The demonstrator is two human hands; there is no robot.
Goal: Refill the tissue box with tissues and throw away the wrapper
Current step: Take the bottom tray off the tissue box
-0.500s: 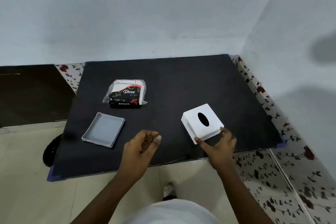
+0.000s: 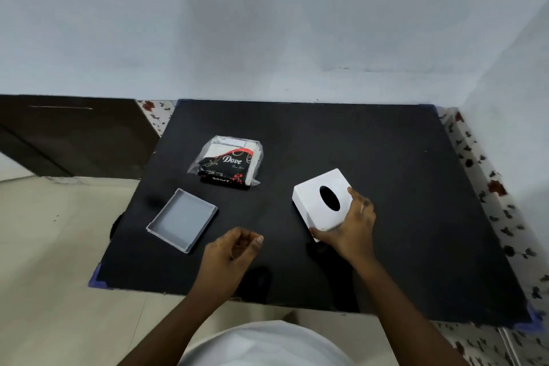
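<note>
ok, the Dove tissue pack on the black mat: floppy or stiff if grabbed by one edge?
Probably floppy: the Dove tissue pack sits in loose, crinkled clear film, so an edge grab may catch only wrapper. Likely light for its size. The glossy film looks slippery; gripping across the body seems safer.

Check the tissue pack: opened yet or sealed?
Looks sealed: the tissue pack lies flat on the black mat, clear wrapper around the whole stack, no tissues out. A small tear cannot be ruled out.

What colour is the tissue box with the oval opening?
The tissue box is white with a black oval opening, seen in the head view.
</note>
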